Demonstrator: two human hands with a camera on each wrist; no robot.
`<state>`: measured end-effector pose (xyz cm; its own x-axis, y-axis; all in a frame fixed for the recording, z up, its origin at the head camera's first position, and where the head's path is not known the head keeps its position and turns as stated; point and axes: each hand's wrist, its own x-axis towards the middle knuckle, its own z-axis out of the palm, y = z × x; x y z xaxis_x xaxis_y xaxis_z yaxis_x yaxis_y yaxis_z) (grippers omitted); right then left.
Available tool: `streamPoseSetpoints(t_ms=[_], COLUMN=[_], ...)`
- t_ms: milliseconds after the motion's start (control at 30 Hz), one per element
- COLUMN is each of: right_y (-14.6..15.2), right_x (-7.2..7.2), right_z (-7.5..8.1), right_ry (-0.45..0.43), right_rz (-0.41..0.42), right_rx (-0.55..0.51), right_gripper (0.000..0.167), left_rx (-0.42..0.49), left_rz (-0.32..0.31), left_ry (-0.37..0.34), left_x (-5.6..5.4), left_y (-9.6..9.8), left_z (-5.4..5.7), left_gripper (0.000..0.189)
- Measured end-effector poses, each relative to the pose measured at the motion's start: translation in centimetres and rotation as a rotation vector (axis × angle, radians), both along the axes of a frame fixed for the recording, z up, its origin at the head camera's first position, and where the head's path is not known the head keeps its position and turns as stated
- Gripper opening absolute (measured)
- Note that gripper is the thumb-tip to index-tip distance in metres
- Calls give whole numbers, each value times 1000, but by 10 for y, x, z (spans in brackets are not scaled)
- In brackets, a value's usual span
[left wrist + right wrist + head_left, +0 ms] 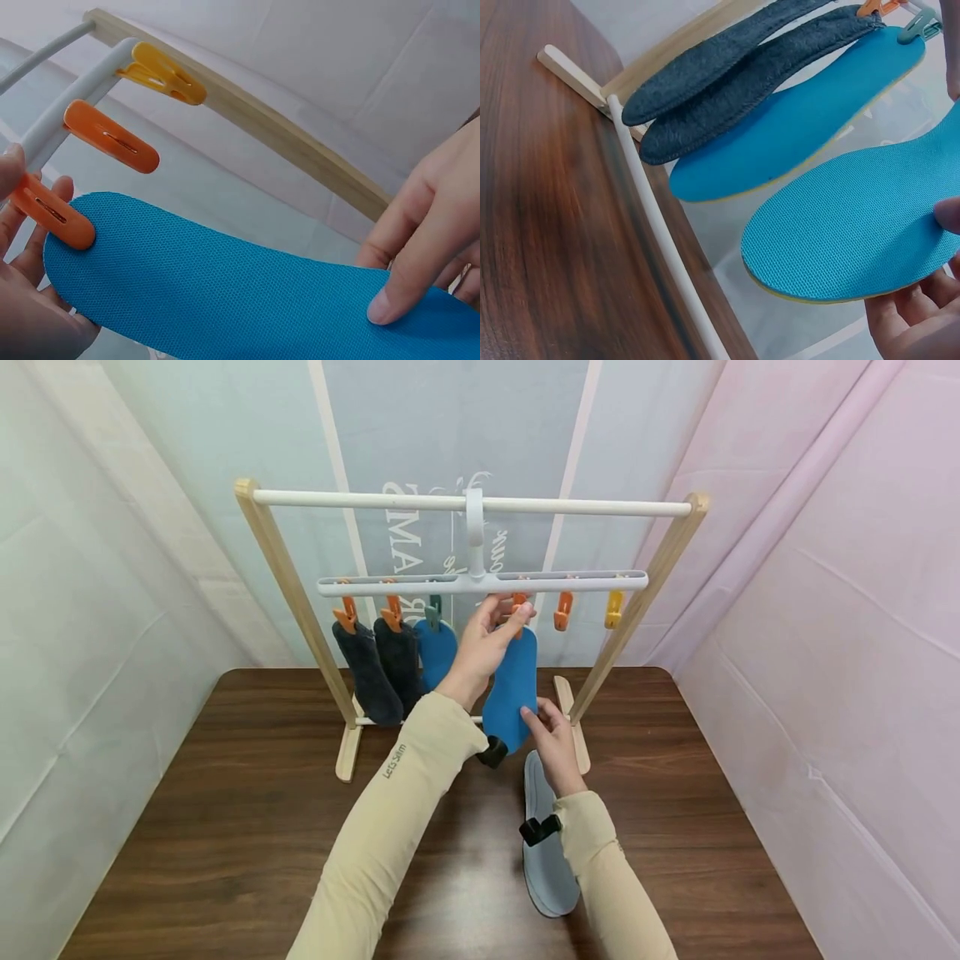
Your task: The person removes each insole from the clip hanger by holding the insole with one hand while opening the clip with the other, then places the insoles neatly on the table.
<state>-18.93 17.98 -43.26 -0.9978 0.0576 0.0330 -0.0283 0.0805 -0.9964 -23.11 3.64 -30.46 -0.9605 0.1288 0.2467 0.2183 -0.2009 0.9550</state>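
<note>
A blue insole [512, 693] hangs below the white hanger, its top end in the mouth of an orange clip [54, 214]. My left hand [480, 647] pinches that clip at its upper end, the other fingers lying behind the insole's top. Lower down, my right hand [553, 739] pinches the insole by its edge, thumb on the front face and fingers behind, as the right wrist view shows. Left of it a second blue insole [795, 127] hangs from a green clip [433, 612]. Two dark fuzzy insoles [367, 677] hang from orange clips farther left.
The white hanger [555, 583] hooks over the rod of a wooden rack [285, 585]. An orange clip [563, 611] and a yellow clip [614, 609] hang bare on its right. Grey insoles [551, 868] lie on the brown table [225, 843], partly under my right forearm.
</note>
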Motion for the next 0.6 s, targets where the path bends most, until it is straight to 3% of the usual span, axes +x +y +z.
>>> streamPoseSetpoints(t_ms=[600], right_y=[3], right_x=[13], right_z=[-9], right_ry=[-31], right_rz=[11], right_rx=[-61], right_gripper=[32], left_rx=[23], left_rz=[32], left_ry=[-49], left_x=[-4], left_y=[2], left_z=[3], left_gripper=[33])
